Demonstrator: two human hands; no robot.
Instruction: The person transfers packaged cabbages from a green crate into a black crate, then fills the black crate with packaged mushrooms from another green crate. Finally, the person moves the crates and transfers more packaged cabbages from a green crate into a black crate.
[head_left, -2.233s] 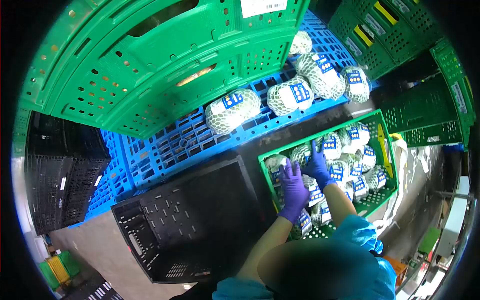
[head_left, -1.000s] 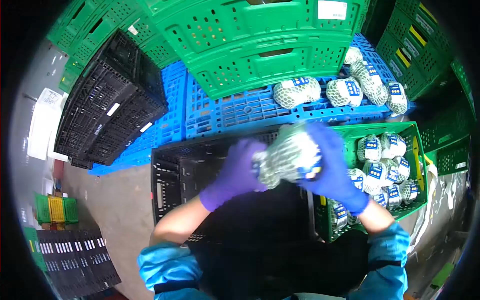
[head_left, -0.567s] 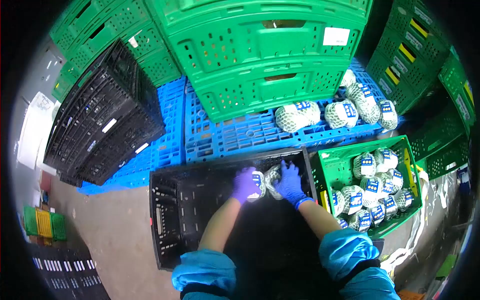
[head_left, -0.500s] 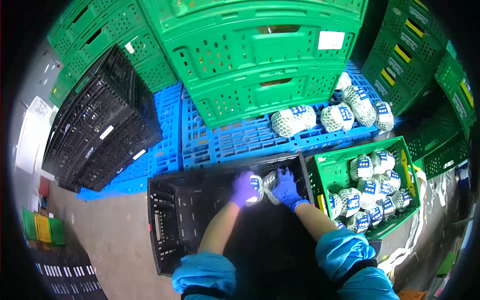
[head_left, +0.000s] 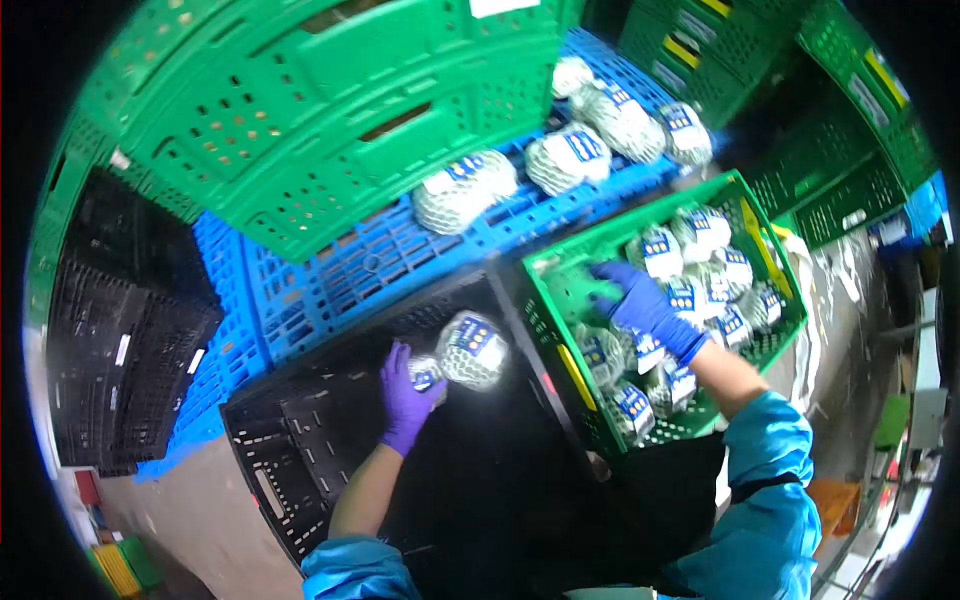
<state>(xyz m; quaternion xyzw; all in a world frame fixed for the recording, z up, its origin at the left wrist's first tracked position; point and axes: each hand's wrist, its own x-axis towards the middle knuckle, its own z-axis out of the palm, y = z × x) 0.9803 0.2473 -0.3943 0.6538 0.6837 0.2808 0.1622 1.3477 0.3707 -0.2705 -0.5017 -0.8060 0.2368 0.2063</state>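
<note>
My left hand (head_left: 404, 397), in a purple glove, is down inside the black crate (head_left: 262, 472) and cups a small net-wrapped fruit (head_left: 426, 372). A larger netted fruit with a blue label (head_left: 472, 350) lies right beside it in the crate's far right corner. In a blue glove, my right hand (head_left: 640, 300) reaches into the green crate (head_left: 548, 325) on the right, fingers spread above several netted fruits (head_left: 700, 232), gripping none.
A blue pallet (head_left: 330, 270) lies beyond both crates with loose netted fruits (head_left: 465, 190) on its edge. Tall green crates (head_left: 300, 120) are stacked on it. Black crates (head_left: 110, 350) stand at left, more green crates (head_left: 850, 190) at right. Grey floor (head_left: 200, 500) shows at lower left.
My right hand has left the black crate and moved right into the green crate. My left hand stays in the black crate by the two fruits set there. My view has tilted.
</note>
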